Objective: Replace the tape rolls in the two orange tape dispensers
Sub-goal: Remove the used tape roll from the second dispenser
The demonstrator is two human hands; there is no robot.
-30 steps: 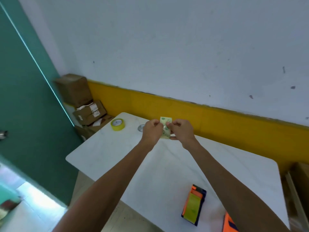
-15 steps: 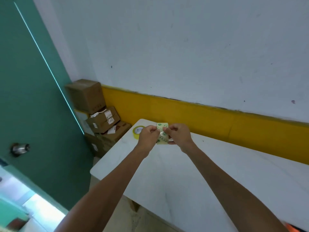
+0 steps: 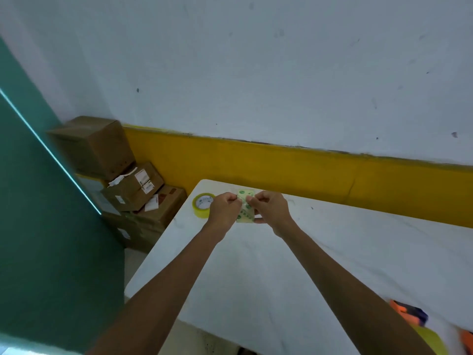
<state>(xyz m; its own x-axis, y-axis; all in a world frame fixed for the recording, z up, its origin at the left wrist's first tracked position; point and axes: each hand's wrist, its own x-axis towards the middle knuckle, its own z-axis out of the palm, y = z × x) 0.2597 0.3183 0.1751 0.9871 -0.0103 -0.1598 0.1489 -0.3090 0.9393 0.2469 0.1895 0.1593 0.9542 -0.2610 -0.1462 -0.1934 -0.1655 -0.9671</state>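
Note:
Both my hands are raised over the far left part of the white table [image 3: 332,252]. My left hand [image 3: 224,210] and my right hand [image 3: 271,208] pinch a small roll of clear tape with green print [image 3: 245,208] between them, fingertips closed on its edges. A yellow tape roll [image 3: 202,204] lies flat on the table just left of my left hand. At the lower right an orange and black tape dispenser [image 3: 409,313] with yellow tape shows only in part, and the orange edge of a second dispenser [image 3: 467,339] sits at the frame's edge.
Stacked cardboard boxes [image 3: 122,180] stand on the floor in the corner left of the table. A teal door or wall [image 3: 38,226] fills the left side. A yellow band runs along the white wall behind the table.
The view has swung up and left then partly back, so the dispensers re-enter at the lower right. My hands stay together on the printed tape roll, working at its edge.

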